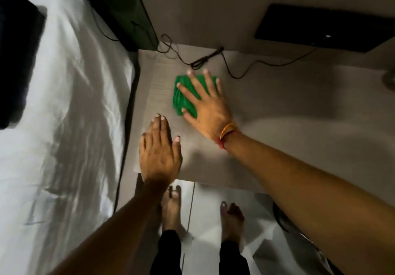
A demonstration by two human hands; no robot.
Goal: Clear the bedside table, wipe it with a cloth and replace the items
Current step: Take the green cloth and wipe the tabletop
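The bedside table [277,125] is a pale wood-grain top beside the bed. A green cloth [183,97] lies on its left middle part. My right hand [205,106] lies flat on the cloth with fingers spread, pressing it against the top; part of the cloth is hidden under the palm. My left hand [159,153] rests flat on the table's front left corner, fingers together, holding nothing. No other small items show on the tabletop near the hands.
A black cable [230,67] runs along the table's back edge to the wall. A dark panel [320,29] is mounted on the wall behind. The bed with a white sheet [64,125] and a black object [19,61] lies left. My bare feet [171,208] stand on tiled floor.
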